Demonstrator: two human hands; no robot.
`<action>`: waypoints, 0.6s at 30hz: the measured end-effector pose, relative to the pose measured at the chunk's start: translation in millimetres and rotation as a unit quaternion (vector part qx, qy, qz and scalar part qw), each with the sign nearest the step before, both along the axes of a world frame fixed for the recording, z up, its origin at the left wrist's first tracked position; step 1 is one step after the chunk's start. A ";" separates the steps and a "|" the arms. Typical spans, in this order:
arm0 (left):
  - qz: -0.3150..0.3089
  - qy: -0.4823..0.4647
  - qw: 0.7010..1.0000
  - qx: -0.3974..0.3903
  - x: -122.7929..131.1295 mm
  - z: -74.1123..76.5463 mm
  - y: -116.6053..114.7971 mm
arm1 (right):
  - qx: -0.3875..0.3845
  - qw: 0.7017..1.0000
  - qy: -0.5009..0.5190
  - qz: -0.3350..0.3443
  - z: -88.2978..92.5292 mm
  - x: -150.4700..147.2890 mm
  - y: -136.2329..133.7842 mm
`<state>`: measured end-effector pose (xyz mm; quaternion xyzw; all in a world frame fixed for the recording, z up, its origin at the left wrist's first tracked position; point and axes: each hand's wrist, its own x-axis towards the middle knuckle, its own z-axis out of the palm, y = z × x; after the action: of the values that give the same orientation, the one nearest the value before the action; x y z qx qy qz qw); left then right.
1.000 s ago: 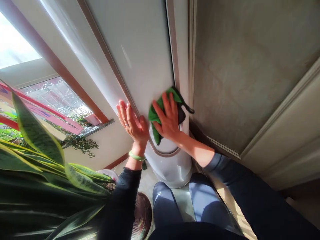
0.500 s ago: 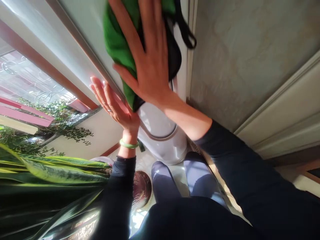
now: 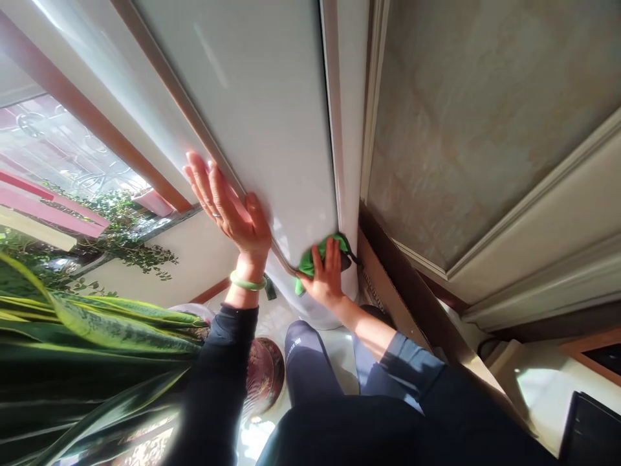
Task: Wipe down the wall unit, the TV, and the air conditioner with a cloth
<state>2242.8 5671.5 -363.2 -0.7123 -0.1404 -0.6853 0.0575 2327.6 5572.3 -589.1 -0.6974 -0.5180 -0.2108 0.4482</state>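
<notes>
A tall white appliance with a glossy front panel stands before me. Low on that panel, my right hand presses a green cloth against the surface, fingers over it. The cloth has a dark part and a black loop at its right side. My left hand lies with fingers stretched out against the appliance's left side, holding nothing. A green bangle circles the left wrist, and a ring shows on one finger.
Long-leaved snake plant fills the lower left, near a red patterned pot. A window with potted greenery is at the left. A panelled wall and a brown cardboard piece stand to the right.
My right hand has moved down the panel with the green cloth, from the upper part to near the bottom. The left hand has stayed almost in place.
</notes>
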 end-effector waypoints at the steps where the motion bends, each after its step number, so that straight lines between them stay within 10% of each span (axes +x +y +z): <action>1: -0.001 0.000 1.000 0.001 0.4 -0.2 0.1 | -0.006 1.000 0.003 0.008 -5.4 -3.1 -5.6; 11: -0.011 -0.011 1.000 -0.013 0.4 -2.9 -2.5 | 0.070 0.986 -0.010 0.151 -35.9 -12.8 -46.3; 14: 0.017 -0.001 0.999 -0.032 0.5 -3.6 -4.9 | 0.110 0.976 0.046 0.180 12.0 -7.3 -41.6; 18: 0.047 0.000 0.999 -0.018 3.3 -4.9 -3.0 | 0.209 0.960 0.053 0.179 126.1 3.5 -16.6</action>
<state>2246.1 5668.6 -368.1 -0.7060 -0.1865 -0.6788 0.0770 2331.2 5555.7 -463.0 -0.4941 -0.5544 -0.1937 0.6411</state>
